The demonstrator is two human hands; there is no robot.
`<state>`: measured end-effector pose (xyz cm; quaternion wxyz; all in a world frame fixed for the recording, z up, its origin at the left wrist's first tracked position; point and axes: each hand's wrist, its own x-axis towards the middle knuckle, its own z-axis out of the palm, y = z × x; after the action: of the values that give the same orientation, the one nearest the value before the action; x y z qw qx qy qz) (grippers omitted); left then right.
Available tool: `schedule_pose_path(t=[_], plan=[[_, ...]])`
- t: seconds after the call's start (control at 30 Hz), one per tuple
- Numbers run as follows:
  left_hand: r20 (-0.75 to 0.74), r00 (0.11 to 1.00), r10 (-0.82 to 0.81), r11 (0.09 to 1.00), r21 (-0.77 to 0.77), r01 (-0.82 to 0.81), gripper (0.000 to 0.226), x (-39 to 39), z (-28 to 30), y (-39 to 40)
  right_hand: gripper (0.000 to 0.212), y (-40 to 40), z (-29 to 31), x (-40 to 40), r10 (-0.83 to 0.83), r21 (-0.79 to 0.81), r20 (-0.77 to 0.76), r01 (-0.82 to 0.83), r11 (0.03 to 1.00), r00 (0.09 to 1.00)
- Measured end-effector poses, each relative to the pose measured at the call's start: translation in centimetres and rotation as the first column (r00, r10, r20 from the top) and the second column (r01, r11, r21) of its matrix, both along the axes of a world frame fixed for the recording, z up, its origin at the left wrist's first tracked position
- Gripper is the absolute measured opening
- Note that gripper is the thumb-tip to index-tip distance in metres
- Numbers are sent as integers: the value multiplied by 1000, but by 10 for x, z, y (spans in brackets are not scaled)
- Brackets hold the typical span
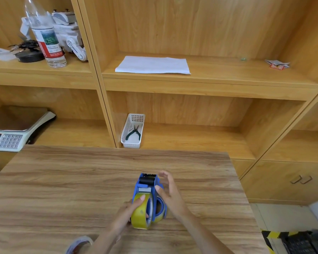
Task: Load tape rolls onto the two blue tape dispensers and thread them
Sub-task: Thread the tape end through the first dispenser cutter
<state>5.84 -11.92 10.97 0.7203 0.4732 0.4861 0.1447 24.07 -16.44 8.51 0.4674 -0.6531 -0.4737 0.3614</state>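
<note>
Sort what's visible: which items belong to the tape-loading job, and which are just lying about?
Job: blue tape dispenser, yellow tape roll, second tape roll at the table's near edge.
Lying about: water bottle, paper sheet, white basket with pliers, scale.

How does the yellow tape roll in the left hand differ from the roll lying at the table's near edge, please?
The yellowish tape roll stands on edge against the blue plastic tape dispenser, while the pale clear tape roll lies apart near the wooden table's front edge. The yellowish roll is in the left hand's grip; the clear roll is untouched and partly cropped. Both are ring-shaped tape rolls.
</note>
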Motion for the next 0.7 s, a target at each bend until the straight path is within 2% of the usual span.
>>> schedule_pose_path(t=[0.07,0.13,0.2,0.37,0.47,0.5,0.57,0.7], plan=[[-11,1000,4,1000,5,-4,47,-1,-1,-1,27,1,1,4,-3,109,267,-27,994,964],[-22,1000,-3,1000,18,3,48,-1,2,-1,17,1,6,4,-6,109,526,-61,992,850],[-34,999,-8,1000,20,9,51,-1,1,-1,15,2,10,2,-44,105,697,-41,994,716],[-82,997,-11,1000,21,13,49,2,2,-2,25,8,23,-4,-8,16,835,-10,1000,550],[-108,994,9,999,49,-4,50,1,-3,-3,17,11,31,-13,36,-46,882,9,999,471],[-117,993,17,999,51,-11,53,1,-4,-3,13,12,33,-16,50,-64,883,16,998,467],[-126,992,20,999,39,-15,56,2,-5,-4,20,15,36,-20,98,-129,877,33,991,470],[-106,994,-24,998,49,29,50,8,-1,-8,24,18,40,-23,184,-272,848,109,956,498]])
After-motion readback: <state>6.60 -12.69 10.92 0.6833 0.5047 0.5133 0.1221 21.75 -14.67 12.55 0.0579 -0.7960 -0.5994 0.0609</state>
